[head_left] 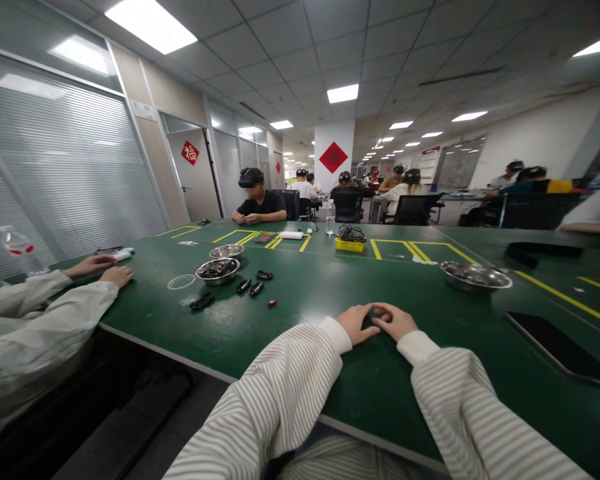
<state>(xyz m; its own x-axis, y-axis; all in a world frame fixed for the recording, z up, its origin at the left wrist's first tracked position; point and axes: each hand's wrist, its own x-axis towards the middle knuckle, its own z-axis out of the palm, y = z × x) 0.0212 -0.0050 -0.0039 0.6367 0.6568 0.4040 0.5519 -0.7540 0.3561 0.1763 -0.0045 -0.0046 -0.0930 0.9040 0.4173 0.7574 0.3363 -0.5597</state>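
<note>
Both of my arms, in striped sleeves, rest on the green table (330, 280). My left hand (356, 323) and my right hand (396, 321) lie side by side on the tabletop with their fingertips touching, fingers bent and flat on the surface. Neither hand holds anything. The nearest objects are small black parts (250, 287) and a tiny red piece (271, 303) lying to the left, well beyond my hands.
Two metal bowls (217, 270) stand left of centre beside a clear lid (181, 281); another metal bowl (475, 275) is at the right. A dark phone (560, 347) lies near the right edge. A yellow tray (350, 245) holds cables. A co-worker's sleeved hands (105, 270) rest at left; others sit farther back.
</note>
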